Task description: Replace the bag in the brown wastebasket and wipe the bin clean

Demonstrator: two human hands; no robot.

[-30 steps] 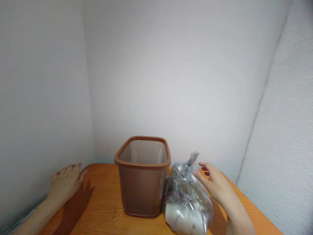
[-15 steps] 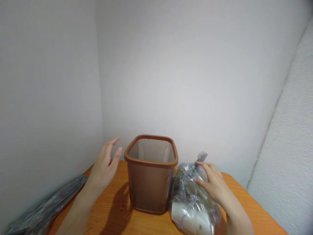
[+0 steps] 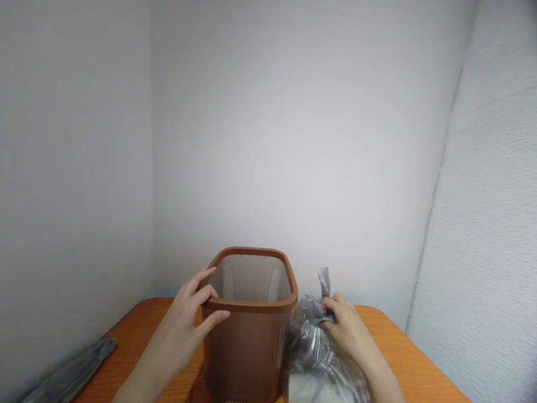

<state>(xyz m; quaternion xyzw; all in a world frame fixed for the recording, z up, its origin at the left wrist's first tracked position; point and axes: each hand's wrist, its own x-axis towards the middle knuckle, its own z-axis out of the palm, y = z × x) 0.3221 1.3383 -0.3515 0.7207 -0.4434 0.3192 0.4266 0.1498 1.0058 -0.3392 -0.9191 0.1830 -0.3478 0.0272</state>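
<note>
A brown plastic trash bin (image 3: 243, 352) with a thick rim stands upright on the table, its inside showing no liner. My left hand (image 3: 191, 316) holds the bin's near left corner, fingers over the rim and thumb against the front wall. Close against the bin's right side sits a clear plastic bag (image 3: 312, 347), tied at the top, with something white and some brownish contents inside. My right hand (image 3: 342, 324) pinches the bag's knotted neck, and a twisted tail of plastic sticks up above the fingers.
A folded dark grey plastic bag (image 3: 79, 366) lies at the left edge of the orange wooden table (image 3: 419, 364). White walls (image 3: 268, 140) rise behind the table and to its left, with a rough-textured wall (image 3: 486, 224) at the right.
My left hand has moved right onto the bin's rim and taken hold. My right hand has closed around the bag's neck. The camera view has tilted up and turned slightly right.
</note>
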